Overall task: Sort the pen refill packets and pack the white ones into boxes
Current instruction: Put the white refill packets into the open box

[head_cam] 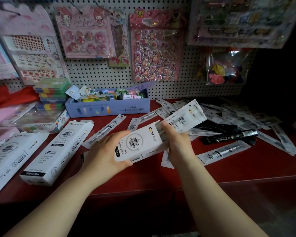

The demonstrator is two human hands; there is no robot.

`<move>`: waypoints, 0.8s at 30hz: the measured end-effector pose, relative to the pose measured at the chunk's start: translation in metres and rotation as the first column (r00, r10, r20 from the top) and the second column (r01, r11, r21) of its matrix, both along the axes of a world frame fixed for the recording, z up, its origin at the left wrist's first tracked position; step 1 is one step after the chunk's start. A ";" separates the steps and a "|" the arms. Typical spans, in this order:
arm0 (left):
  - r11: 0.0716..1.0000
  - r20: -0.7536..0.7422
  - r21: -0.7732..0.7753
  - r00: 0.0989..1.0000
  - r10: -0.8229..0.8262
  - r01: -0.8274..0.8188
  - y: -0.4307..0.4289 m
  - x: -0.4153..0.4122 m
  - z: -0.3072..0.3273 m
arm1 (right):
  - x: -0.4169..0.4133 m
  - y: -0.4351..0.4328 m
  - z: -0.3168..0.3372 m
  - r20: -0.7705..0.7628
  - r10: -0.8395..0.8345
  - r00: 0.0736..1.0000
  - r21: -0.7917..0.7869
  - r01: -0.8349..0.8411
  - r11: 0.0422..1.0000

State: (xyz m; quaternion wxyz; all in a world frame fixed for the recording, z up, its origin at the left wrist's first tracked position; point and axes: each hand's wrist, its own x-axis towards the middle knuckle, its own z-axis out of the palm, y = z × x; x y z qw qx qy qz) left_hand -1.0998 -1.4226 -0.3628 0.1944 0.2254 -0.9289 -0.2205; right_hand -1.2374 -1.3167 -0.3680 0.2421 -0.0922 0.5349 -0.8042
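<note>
Two hands on one item, held above the middle of the red desk [229, 173]. My left hand [108, 149] grips the lower end of a white rectangular cardboard box [138, 144] printed "DM-009", with fingers and thumb curled round its short end. My right hand [177, 144] grips at the box's open upper end. Its thumb presses on a bundle of white plastic pen refill packets [186, 115] that sticks out of the mouth, up and to the right. I cannot tell how far the bundle sits inside; the hand covers the join. The box is tilted, open end away from me.

On the desk:
- Left of the held box, a second white cardboard box [58, 151] lies flat with its far flaps open. A third white box [9, 159] lies beside it at the left edge.
- Single white packets [108, 129] lie loose between the boxes and my hands.
- To the right is a scattered heap of white packets [237, 115], with a few black packets [229, 135] on its near side.
- At the back is a pale blue open carton of small trinkets [108, 107]. A stack of coloured plastic cases [51, 94] stands just left of it.

Behind the desk, a white pegboard [99, 72] carries a pink bear sticker sheet [155, 47] and a clear bag of balloons [224, 69].
</note>
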 end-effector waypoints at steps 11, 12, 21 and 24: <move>0.996 -0.037 0.086 0.999 0.039 -0.036 -0.011 0.002 -0.001 | 0.000 0.009 0.004 -0.041 0.218 0.975 0.212 -0.205 0.956; 0.995 -0.038 0.091 0.998 0.042 -0.038 -0.012 0.003 -0.002 | -0.001 0.010 0.005 -0.030 0.208 0.978 0.197 -0.198 0.960; 0.991 -0.038 0.127 0.998 0.049 -0.043 -0.019 0.005 -0.005 | -0.009 0.016 0.010 -0.046 0.129 0.991 0.128 -0.123 0.984; 0.990 -0.051 0.138 0.998 0.041 -0.033 -0.018 0.005 -0.004 | -0.005 0.016 0.013 -0.111 0.080 0.991 0.124 -0.066 0.990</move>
